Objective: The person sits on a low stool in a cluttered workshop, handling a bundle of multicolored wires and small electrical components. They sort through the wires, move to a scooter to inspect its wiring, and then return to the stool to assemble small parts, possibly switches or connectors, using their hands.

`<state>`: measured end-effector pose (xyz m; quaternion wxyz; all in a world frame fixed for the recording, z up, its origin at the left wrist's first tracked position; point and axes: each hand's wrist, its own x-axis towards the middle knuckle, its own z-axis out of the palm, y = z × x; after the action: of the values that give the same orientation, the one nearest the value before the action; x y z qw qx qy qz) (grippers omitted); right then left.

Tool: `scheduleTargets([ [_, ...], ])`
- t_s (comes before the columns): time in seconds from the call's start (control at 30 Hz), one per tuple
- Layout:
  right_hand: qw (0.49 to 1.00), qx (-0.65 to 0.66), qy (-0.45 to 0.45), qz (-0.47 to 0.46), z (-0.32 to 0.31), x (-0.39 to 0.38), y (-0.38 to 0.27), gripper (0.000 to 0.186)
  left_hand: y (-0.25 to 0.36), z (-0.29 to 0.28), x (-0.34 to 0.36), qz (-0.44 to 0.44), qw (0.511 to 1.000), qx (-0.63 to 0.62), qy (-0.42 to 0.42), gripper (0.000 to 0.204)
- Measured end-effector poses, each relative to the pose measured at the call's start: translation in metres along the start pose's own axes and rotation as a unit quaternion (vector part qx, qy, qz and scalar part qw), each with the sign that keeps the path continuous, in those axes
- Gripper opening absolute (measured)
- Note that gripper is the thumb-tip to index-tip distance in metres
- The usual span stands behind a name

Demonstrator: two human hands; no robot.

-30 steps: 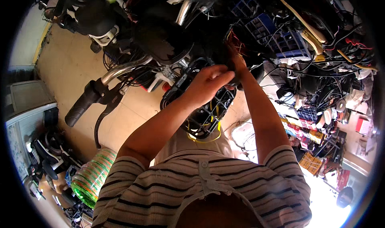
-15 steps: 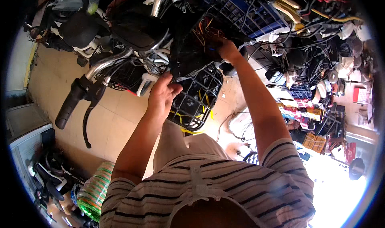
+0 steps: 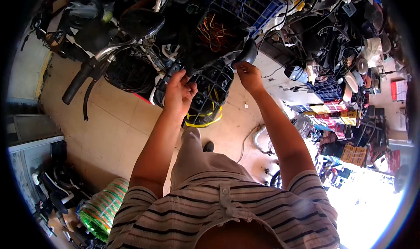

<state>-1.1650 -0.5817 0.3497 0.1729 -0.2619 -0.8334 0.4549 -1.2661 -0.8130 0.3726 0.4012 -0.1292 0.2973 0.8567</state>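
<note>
A black bag [image 3: 207, 56] gapes open in front of me, with a tangle of red and yellow wires [image 3: 214, 31] inside. My left hand [image 3: 179, 95] is closed at the bag's near left edge, thumb and fingers pinching it. At its near right edge, my right hand [image 3: 250, 77] is closed on the black rim. The bag sits over a black wire basket [image 3: 224, 83], which has yellow straps [image 3: 205, 124] around its near end. Its exact contents are too dark to make out.
To the left juts a bicycle handlebar with a black grip [image 3: 77, 85] and brake lever [image 3: 89, 101]. A blue crate [image 3: 258, 9] stands beyond the bag. Cluttered parts and boxes [image 3: 353, 154] line the right. A green-striped roll [image 3: 104, 205] lies lower left.
My right hand has come out from beside the wires and drawn back to the bag's near right edge. My left hand stays at the left edge. The whole view has shifted somewhat.
</note>
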Motion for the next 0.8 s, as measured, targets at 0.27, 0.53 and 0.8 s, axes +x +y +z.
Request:
scheduleTargets([
  [0.27,0.984,-0.066,0.037,-0.158,0.076,0.070,-0.013,0.021,0.006,-0.009,0.000,0.000,1.000,0.012,-0.001,0.019],
  [0.53,0.975,-0.220,0.017,-0.003,0.115,0.147,0.024,0.031,0.024,-0.017,0.007,-0.022,0.999,0.017,-0.039,0.024],
  [0.8,0.943,-0.267,0.007,0.200,0.134,0.168,-0.007,0.034,0.038,-0.015,0.025,-0.066,0.997,0.024,-0.023,0.022],
])
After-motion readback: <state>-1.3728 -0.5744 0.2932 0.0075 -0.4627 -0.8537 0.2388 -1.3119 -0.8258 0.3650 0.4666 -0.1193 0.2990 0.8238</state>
